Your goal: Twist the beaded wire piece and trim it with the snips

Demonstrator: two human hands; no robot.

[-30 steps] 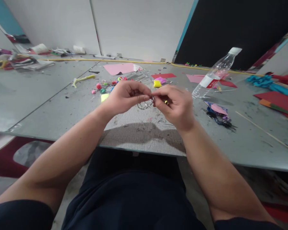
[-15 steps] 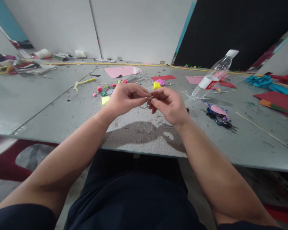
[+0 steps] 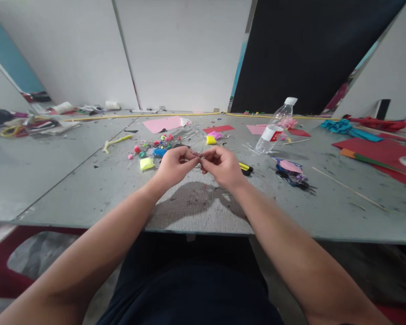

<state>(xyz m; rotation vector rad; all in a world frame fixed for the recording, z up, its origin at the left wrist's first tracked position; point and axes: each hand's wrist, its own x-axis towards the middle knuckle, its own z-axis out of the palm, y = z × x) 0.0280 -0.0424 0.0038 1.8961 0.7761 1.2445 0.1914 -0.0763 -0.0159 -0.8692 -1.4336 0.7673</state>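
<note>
Fingers: I see thumb and forefinger of both hands pressed together on one small thin piece, likely wire (image 3: 199, 155); the other fingers curl in loosely.
Left hand: my left hand (image 3: 174, 166) pinches the piece from its side, fingertips pointing toward the right hand.
Right hand: my right hand (image 3: 222, 166) pinches the other end, so the two grips meet almost fingertip to fingertip.
Where the piece is: held in the air between the two hands, just above the grey table (image 3: 88, 189), near its front edge. It is too small and blurred for me to tell its shape.
Why held so: I judge that a grip at each end keeps so thin a thing steady, and close to the body where I can watch it.
Beads: a scatter of small coloured bits (image 3: 152, 146) lies just beyond the left hand, within easy reach.
Yellow lumps: one (image 3: 146, 164) sits beside the left hand, another (image 3: 211, 140) beyond the hands.
Bottle: a clear plastic bottle (image 3: 274, 127) with a white cap leans over, well to the right; I cannot tell whether anything is in it.
Paper: pink sheet (image 3: 164, 124) behind the beads, red sheets (image 3: 375, 151) at far right.
Stick: a thin wooden stick (image 3: 348, 189) lies apart on the right.
</note>
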